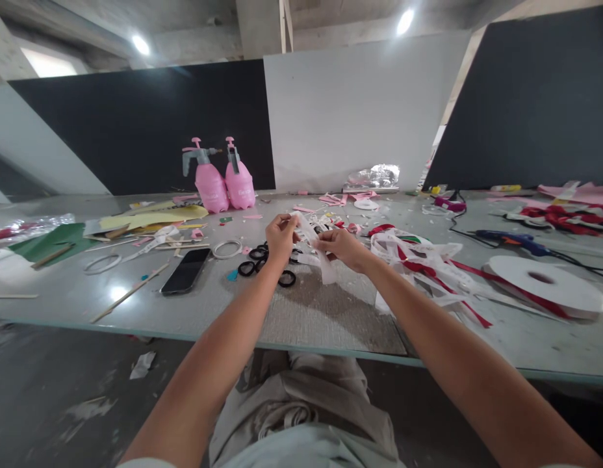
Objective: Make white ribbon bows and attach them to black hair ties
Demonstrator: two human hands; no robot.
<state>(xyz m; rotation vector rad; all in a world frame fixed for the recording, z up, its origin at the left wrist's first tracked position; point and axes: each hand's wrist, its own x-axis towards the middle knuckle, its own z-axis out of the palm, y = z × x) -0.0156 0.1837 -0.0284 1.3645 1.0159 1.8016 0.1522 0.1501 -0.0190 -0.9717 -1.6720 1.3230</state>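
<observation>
A white, slightly see-through ribbon (325, 268) stretches between my two hands above the middle of the table. My left hand (281, 234) pinches its upper end between thumb and fingers. Further down the strip, my right hand (341, 247) grips it, with a loose tail hanging below the fingers. Under and left of the hands lie several black-handled scissors (247, 267), their blades partly hidden. To the right, a tangle of white and red ribbons (428, 266) spreads towards a large white ribbon spool (542, 278).
A phone (187, 271) and a thin wooden stick (128, 294) lie on the left. Two pink spray bottles (212, 185) stand at the back. A blue glue gun (509, 240) with its cable lies right. Foil (374, 177) and pink scraps (347, 198) are behind the hands.
</observation>
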